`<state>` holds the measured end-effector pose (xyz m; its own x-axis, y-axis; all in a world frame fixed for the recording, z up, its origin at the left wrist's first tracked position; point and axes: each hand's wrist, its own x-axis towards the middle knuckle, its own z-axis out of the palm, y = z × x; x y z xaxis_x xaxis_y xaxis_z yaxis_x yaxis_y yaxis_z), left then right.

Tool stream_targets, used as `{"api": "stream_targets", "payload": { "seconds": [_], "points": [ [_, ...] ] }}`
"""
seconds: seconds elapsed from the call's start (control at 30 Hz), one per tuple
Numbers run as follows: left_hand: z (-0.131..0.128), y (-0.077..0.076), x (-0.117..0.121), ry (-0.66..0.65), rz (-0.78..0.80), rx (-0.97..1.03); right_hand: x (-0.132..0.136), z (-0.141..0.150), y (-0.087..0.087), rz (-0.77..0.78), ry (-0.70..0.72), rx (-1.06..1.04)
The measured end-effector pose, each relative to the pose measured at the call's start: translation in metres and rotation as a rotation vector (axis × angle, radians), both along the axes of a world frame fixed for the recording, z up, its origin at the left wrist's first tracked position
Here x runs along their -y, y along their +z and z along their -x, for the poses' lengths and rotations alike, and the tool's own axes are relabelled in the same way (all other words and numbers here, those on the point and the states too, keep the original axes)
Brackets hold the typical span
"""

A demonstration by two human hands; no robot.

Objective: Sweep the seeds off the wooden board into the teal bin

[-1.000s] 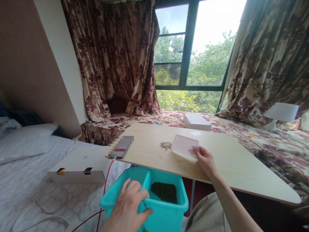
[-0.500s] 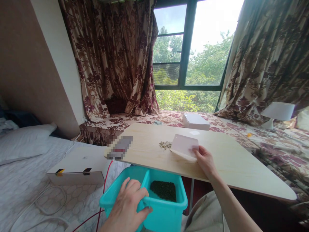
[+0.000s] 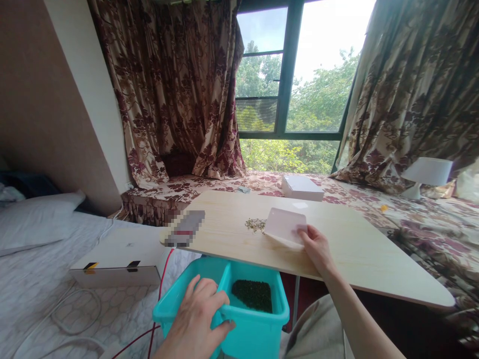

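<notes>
My right hand pinches the right edge of a thin, translucent plastic scraper, tilted over the table. Just left of the scraper lies a small scatter of dry greenish-brown bits, partly touching or behind its edge. My left hand is closed over the near rim of a turquoise two-compartment bin, by its divider. Dark, fine, leafy-looking grains lie in the bin's right compartment. Much of the left compartment is hidden behind my left hand.
The pale wooden table spans the middle, its near edge above the bin. A pixelated flat device with a red cable sits at its left end. A white box rests on the bed; another white box and a lamp stand beyond.
The whole view has shifted slightly, so things appear a little further left. Both hands keep their holds, and the scraper stays beside the dry bits.
</notes>
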<state>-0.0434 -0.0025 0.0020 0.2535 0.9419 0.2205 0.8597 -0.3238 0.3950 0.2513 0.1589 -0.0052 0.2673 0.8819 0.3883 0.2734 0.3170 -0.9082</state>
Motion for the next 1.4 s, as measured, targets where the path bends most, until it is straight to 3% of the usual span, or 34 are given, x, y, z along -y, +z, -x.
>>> {"api": "stream_targets", "payload": {
  "seconds": [0.4, 0.73, 1.4],
  "points": [
    [-0.0013, 0.0011, 0.0008, -0.011, 0.018, -0.007, -0.0007, -0.0001, -0.0006, -0.008, 0.029, -0.051],
    [-0.0023, 0.0011, -0.0012, -0.029, 0.038, -0.027, 0.0013, 0.0043, 0.0028, 0.010, 0.147, -0.097],
    [-0.0017, 0.0059, -0.0007, -0.031, 0.051, -0.032, -0.0022, 0.0025, -0.0011, -0.007, 0.158, -0.103]
  ]
}}
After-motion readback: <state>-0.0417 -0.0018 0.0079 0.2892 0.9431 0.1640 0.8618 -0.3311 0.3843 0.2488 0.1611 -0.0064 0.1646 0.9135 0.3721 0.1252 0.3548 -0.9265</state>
